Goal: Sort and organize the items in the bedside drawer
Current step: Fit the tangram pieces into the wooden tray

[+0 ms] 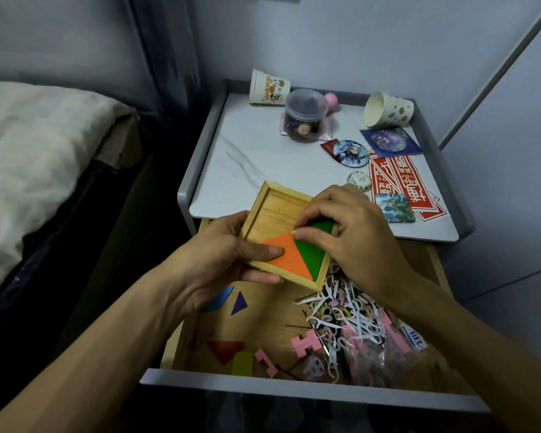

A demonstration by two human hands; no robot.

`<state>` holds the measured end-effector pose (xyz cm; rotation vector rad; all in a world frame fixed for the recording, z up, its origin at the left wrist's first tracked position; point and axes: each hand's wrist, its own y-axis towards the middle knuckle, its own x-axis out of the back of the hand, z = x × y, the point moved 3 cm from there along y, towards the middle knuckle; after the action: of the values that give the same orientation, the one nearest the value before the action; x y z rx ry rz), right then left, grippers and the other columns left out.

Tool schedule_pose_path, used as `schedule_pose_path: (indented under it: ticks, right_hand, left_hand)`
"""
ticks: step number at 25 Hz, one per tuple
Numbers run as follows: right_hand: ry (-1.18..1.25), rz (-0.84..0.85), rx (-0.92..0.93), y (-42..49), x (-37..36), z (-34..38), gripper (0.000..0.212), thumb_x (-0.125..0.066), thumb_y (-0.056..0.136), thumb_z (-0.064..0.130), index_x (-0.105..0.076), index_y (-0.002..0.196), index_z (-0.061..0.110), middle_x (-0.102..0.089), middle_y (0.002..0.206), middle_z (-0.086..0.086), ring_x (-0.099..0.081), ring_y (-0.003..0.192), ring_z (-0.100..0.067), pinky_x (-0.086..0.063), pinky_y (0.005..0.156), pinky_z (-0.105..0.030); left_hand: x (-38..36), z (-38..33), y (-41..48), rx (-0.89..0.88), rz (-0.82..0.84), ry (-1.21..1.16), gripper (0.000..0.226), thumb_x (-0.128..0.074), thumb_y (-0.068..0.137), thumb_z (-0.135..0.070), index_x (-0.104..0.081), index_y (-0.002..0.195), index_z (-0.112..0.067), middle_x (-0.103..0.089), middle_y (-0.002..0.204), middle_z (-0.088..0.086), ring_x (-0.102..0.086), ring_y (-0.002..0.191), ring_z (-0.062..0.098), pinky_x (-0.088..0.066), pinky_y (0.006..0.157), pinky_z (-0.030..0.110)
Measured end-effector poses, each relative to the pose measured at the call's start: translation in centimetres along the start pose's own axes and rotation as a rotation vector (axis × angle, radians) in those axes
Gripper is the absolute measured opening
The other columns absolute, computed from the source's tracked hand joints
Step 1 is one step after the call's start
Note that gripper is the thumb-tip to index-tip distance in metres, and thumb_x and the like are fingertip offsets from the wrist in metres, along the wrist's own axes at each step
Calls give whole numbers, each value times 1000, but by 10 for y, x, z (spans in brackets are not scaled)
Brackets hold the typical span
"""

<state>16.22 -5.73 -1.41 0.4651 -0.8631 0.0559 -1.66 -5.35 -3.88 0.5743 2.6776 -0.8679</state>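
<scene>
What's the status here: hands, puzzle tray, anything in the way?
Left hand grips square wooden tray over open drawer. Right hand pinches green triangular piece in tray, beside orange triangular piece. Nothing in the way; white floss picks heaped below.

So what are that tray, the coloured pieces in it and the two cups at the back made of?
Tray: pale wood, bare or lightly varnished; grain lines show. Orange piece and green piece: flat, matte, even colour, probably painted wood, possibly plastic. Left cup and right cup: likely paper, thin rims, printed matte walls.
</scene>
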Motion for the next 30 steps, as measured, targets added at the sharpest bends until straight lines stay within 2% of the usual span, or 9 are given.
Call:
schedule_pose_path:
  ticks: [4,6,8,10,14,19,23,26,30]
  right_hand:
    - [156,-7,-289,2,8,-13,22,-70,87,30,-66,107,24,-58,108,6,-54,103,-9,-45,89,-22]
    - [401,162,-500,-1,4,-18,19,-68,90,25,-65,108,21,-68,102,4,-64,92,-10,-53,81,-29]
    - [539,263,-624,-5,1,-20,14,-66,91,21,-67,102,14,-73,92,-2,-64,75,-17,-52,65,-26]
    - [626,256,-686,-6,2,-21,15,-67,90,18,-67,100,6,-72,88,-7,-61,70,-18,-49,54,-23]
    - [842,208,-833,-7,-4,-19,20,-66,90,15,-64,104,0,-71,88,-8,-66,67,-11,-53,51,-20]
    - [932,171,-808,-7,-16,-10,23,-62,93,14,-62,111,0,-72,88,-7,-69,69,-10,-54,54,-19]
    - [943,94,-745,-8,-31,1,22,-60,95,15,-62,114,4,-72,98,-9,-71,78,-12,-55,59,-20]
    - [962,102,-695,-7,-38,10,23,-53,99,20,-60,115,5,-73,95,-11,-72,77,-17,-56,60,-21]
    - [999,126,-688,-6,-44,4,37,-43,102,33,-62,108,2,-71,85,-11,-69,71,-21,-54,60,-24]
  left_hand:
    - [3,-6,-4,-17,3,63,47,-63,80,15,-56,123,-2,-67,115,20,-72,93,35,-61,55,29]
    - [3,-7,-6,-18,15,100,46,-63,80,15,-57,122,-3,-68,113,18,-72,93,34,-61,57,30]
    - [5,-8,-6,-23,-5,126,43,-64,79,15,-58,117,-3,-70,108,18,-72,90,35,-61,54,29]
    - [9,-9,-5,-47,-97,100,38,-68,77,13,-58,110,-4,-71,102,20,-72,86,35,-58,49,26]
    - [15,-6,-2,-134,-267,-9,43,-74,77,4,-58,116,-4,-73,96,19,-70,80,30,-54,49,21]
    - [11,-1,-2,-179,-316,-27,39,-71,82,-2,-58,118,-2,-72,104,17,-73,89,29,-62,71,34]
    - [7,2,-4,-225,-329,-35,45,-76,74,1,-60,115,-1,-72,103,16,-73,82,25,-59,58,33]
    - [16,-2,-4,-293,-394,-56,64,-80,62,-2,-56,121,-3,-70,110,15,-70,97,29,-59,80,46]
    - [36,-19,-8,-398,-484,-134,51,-73,75,3,-57,122,-3,-70,110,13,-71,97,26,-60,75,37]
